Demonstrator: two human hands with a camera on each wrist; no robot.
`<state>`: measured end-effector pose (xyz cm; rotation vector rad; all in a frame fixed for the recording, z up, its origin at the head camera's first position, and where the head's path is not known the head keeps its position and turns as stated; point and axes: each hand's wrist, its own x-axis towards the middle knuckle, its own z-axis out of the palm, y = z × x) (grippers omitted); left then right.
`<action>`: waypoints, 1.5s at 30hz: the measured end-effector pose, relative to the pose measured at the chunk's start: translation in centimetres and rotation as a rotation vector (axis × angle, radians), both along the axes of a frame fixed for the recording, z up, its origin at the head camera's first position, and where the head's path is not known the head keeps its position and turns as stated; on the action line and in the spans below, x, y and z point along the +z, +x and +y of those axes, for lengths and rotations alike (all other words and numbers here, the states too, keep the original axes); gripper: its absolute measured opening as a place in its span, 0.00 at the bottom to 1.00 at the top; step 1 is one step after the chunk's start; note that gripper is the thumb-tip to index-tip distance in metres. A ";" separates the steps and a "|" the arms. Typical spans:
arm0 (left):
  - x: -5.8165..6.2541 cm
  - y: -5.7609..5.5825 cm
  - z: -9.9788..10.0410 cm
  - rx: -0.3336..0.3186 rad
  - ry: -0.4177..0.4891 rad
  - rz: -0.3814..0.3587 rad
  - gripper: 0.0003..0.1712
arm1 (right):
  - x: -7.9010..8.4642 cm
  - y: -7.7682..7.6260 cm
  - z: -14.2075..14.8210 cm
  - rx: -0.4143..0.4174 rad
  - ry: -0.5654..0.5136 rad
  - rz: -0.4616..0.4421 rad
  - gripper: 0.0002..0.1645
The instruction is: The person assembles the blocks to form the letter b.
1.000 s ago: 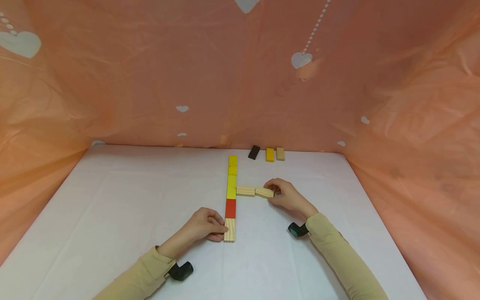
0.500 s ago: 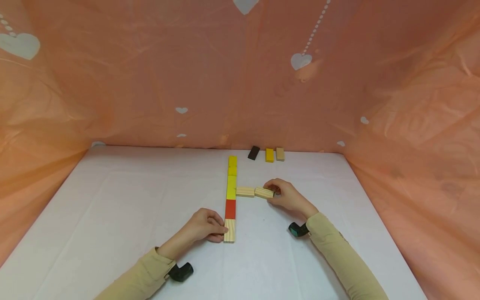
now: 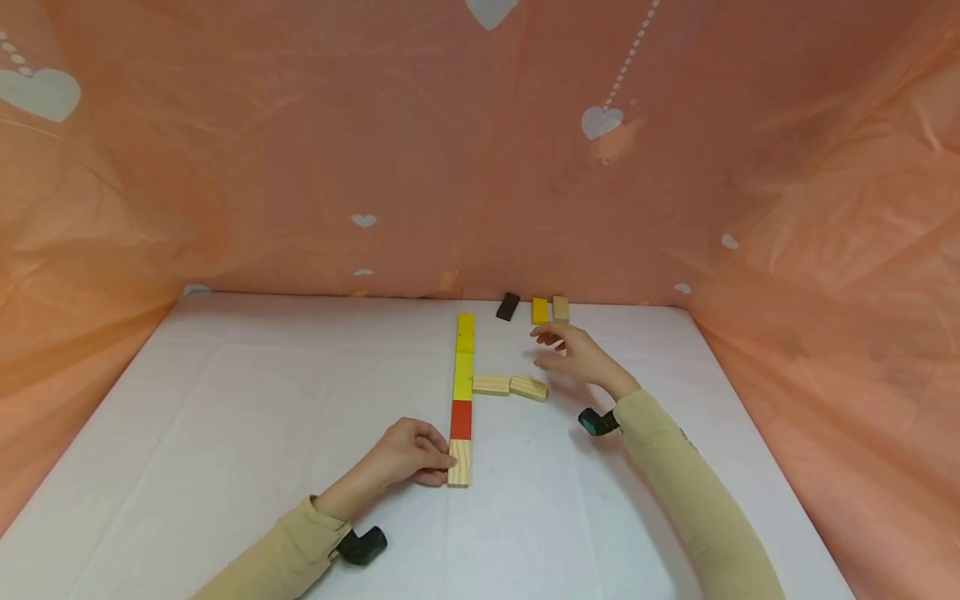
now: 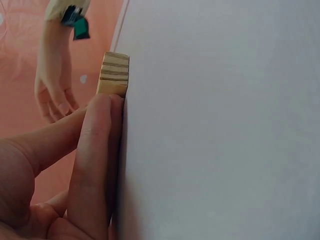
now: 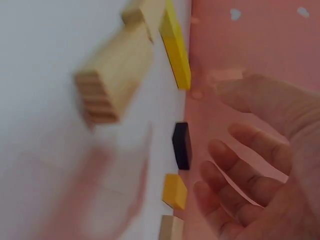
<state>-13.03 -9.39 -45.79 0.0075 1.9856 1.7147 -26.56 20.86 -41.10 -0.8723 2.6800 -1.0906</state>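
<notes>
A column of flat wooden blocks runs away from me: yellow blocks (image 3: 464, 375) at the far end, a red block (image 3: 461, 420), then a plain wooden block (image 3: 459, 475) nearest. My left hand (image 3: 411, 452) holds that nearest block at its left edge, thumb on top and fingers against the side; the left wrist view shows its grained end (image 4: 114, 67). Another plain block (image 3: 491, 385) branches right from the lower yellow one. Beyond it lies a slightly tilted plain block (image 3: 528, 388). My right hand (image 3: 577, 354) hovers above and behind this one, fingers apart, holding nothing.
Along the table's far edge lie a black block (image 3: 507, 307), a deep-yellow block (image 3: 539, 311) and a plain block (image 3: 561, 308). An orange curtain (image 3: 300, 150) with white hearts surrounds the white table (image 3: 247, 400) at the back and sides.
My right hand has let go of the outer plain block and moved up and away toward the far edge, its fingers spreading. The block stays angled where it was. My left hand has stayed put.
</notes>
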 end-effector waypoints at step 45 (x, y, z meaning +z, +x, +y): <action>0.4 0.2 0.0 -0.006 0.012 -0.015 0.14 | -1.1 -9.8 -4.9 -0.182 0.116 -0.100 0.44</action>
